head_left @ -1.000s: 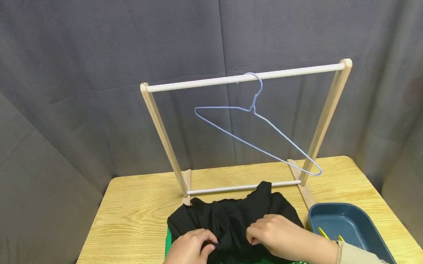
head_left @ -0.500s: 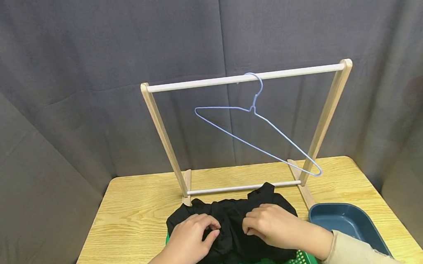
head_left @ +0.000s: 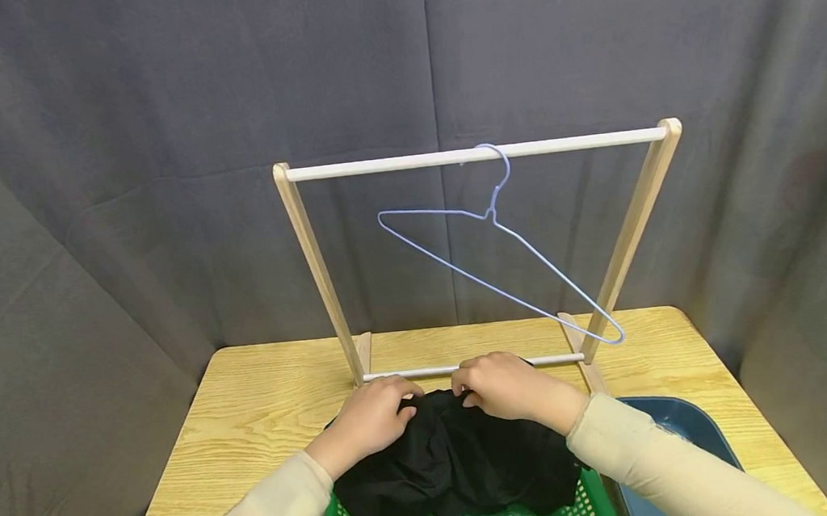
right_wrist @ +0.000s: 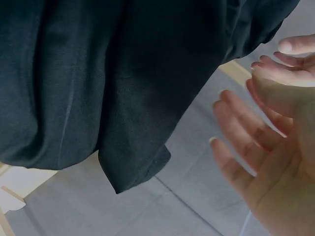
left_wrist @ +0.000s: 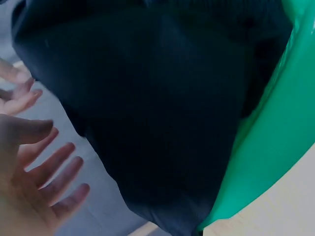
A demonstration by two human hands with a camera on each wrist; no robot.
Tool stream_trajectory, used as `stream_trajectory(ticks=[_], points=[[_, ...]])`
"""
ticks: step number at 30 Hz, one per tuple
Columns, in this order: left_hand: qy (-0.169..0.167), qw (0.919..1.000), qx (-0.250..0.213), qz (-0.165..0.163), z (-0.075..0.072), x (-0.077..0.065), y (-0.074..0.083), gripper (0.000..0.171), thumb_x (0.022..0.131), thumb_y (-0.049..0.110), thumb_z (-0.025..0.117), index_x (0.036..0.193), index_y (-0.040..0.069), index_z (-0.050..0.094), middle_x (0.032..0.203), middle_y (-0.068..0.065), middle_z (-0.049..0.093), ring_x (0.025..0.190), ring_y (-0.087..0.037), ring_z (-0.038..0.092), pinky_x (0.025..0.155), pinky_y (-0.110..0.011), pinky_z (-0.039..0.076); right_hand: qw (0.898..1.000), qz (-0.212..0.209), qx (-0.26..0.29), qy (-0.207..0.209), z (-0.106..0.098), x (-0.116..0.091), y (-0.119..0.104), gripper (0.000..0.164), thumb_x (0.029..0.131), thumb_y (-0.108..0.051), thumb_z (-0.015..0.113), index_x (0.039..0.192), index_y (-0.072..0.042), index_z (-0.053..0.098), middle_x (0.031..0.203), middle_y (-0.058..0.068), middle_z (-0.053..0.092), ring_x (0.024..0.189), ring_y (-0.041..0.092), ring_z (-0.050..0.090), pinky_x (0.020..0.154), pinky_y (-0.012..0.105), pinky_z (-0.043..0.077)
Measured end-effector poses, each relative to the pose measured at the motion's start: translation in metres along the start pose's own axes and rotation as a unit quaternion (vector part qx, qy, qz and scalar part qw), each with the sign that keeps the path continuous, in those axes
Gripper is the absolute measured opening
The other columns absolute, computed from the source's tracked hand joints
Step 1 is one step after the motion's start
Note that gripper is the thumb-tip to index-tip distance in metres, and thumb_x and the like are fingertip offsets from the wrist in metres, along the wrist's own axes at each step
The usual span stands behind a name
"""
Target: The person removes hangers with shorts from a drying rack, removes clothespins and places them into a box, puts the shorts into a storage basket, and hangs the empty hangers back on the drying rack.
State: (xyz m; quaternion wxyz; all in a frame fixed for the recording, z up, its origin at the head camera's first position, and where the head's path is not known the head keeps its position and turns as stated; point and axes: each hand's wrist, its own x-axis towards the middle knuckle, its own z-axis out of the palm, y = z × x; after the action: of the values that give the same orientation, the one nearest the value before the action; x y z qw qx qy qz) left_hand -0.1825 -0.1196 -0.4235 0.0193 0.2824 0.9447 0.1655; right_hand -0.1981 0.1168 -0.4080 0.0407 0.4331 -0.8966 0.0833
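A black garment [head_left: 459, 465] lies bunched over a green perforated basket [head_left: 605, 510]. My left hand [head_left: 378, 415] is at the garment's far left edge, fingers relaxed. In the left wrist view, the fingers of the left hand [left_wrist: 44, 172] are spread beside the cloth, with a gap between. My right hand [head_left: 507, 388] is at the far edge, right of centre. The right wrist view has the right hand [right_wrist: 266, 142] with loosely bent fingers, apart from the cloth. Neither hand grips anything.
Behind the basket stands a wooden rack [head_left: 391, 164] with a light purple hanger [head_left: 493, 201] hooked over its top bar. A dark blue tray [head_left: 696, 422] sits at the right, partly covered by the right sleeve. Grey curtains [head_left: 157, 148] enclose the wooden table [head_left: 250, 408].
Both hands have moved forward and up, from the middle of the garment to its far edge. The left hand earlier pinched the cloth and has let go. The garment stays on the basket.
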Motion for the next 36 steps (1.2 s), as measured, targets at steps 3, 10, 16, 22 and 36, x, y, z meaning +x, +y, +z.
stream_trajectory(ticks=[3, 10, 16, 22, 36], points=[[-0.014, 0.9996, 0.021, -0.016, 0.002, 0.006, -0.009, 0.025, 0.090, 0.015, 0.073, 0.115, 0.011, 0.072, 0.115, -0.007, 0.069, 0.105, -0.030, 0.065, 0.082, -0.047, 0.053, 0.998, 0.039, 0.004, -0.043, 0.003, 0.007, 0.003, 0.022, 0.080, -0.014, 0.083, 0.100, -0.011, 0.073, 0.098, 0.002, 0.071, 0.081, 0.019, 0.067, 0.070, 0.037, 0.054], [-0.049, 0.9969, 0.037, -0.050, 0.008, 0.008, -0.023, 0.025, 0.084, 0.015, 0.079, 0.108, 0.010, 0.075, 0.108, -0.008, 0.071, 0.100, -0.031, 0.067, 0.080, -0.047, 0.054, 0.989, 0.107, 0.006, -0.104, 0.017, 0.012, 0.006, 0.041, 0.077, -0.014, 0.086, 0.115, -0.012, 0.073, 0.110, 0.004, 0.071, 0.101, 0.024, 0.067, 0.082, 0.044, 0.054], [-0.015, 0.9994, 0.018, -0.028, 0.010, 0.007, -0.032, 0.010, 0.079, 0.013, 0.083, 0.088, 0.012, 0.080, 0.087, -0.001, 0.074, 0.084, -0.024, 0.069, 0.072, -0.042, 0.055, 0.995, 0.075, -0.033, -0.062, 0.027, 0.012, 0.008, 0.028, 0.074, -0.016, 0.087, 0.100, -0.014, 0.078, 0.095, 0.000, 0.073, 0.090, 0.023, 0.068, 0.075, 0.041, 0.055], [0.034, 0.9989, 0.025, -0.018, 0.010, 0.009, -0.035, 0.005, 0.077, 0.013, 0.084, 0.076, 0.016, 0.080, 0.077, 0.003, 0.073, 0.076, -0.020, 0.069, 0.065, -0.040, 0.055, 0.996, 0.032, -0.077, 0.016, 0.032, 0.013, 0.014, 0.014, 0.071, -0.013, 0.088, 0.068, -0.019, 0.075, 0.070, -0.008, 0.069, 0.065, 0.012, 0.061, 0.058, 0.031, 0.047], [0.121, 0.9919, 0.028, -0.027, -0.010, -0.016, -0.015, 0.009, 0.084, 0.018, 0.080, 0.092, 0.018, 0.078, 0.093, 0.001, 0.074, 0.083, -0.019, 0.070, 0.070, -0.039, 0.055, 0.994, 0.036, -0.100, 0.036, 0.025, -0.004, 0.017, 0.014, 0.074, -0.010, 0.084, 0.081, -0.015, 0.072, 0.076, -0.002, 0.067, 0.069, 0.018, 0.065, 0.056, 0.034, 0.050]])
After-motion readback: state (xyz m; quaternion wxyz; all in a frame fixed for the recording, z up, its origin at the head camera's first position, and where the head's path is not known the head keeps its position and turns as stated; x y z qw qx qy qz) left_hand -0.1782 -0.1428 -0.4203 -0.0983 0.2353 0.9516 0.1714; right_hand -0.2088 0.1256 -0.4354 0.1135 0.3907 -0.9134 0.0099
